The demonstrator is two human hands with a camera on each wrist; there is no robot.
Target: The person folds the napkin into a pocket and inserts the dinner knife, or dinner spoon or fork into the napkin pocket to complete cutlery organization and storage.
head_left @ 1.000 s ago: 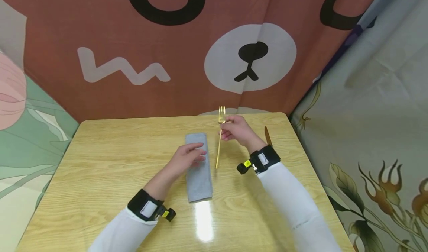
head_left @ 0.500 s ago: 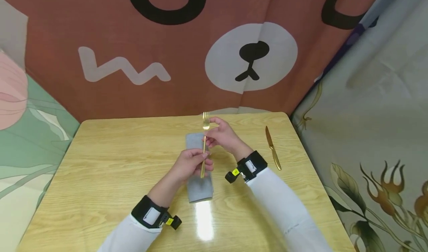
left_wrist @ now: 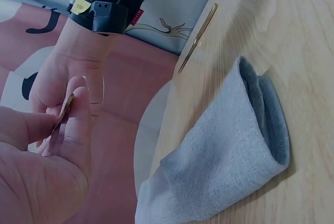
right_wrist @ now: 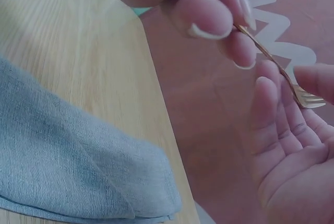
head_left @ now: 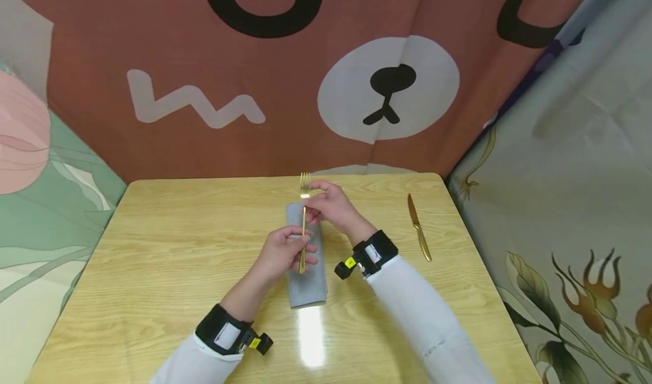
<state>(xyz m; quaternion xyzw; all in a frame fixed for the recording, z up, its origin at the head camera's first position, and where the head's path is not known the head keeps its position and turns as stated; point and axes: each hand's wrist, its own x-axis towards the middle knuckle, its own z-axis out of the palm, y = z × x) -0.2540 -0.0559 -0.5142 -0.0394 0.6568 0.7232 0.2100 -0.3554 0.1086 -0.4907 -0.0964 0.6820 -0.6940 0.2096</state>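
A gold fork (head_left: 304, 187) is held upright in the head view, tines away from me, above a folded grey cloth (head_left: 308, 291) on the table. My left hand (head_left: 279, 254) pinches the lower handle between thumb and fingers. Up near the tines, my right hand (head_left: 332, 206) holds the neck. The right wrist view shows the fork (right_wrist: 267, 52) running from the left fingers to the right hand (right_wrist: 297, 166), its tines by the right thumb. In the left wrist view, the handle end (left_wrist: 68, 104) pokes out between the left thumb and finger.
A gold knife (head_left: 419, 229) lies on the wooden table (head_left: 178, 248), right of the cloth and near the table's right side. A brown printed curtain (head_left: 285, 146) hangs behind the far edge; a grey floral one (head_left: 560, 191) hangs on the right.
The right hand has brought the fork leftward over the cloth. The left hand, earlier apart from it, has taken hold of the handle. The knife has come into full view.
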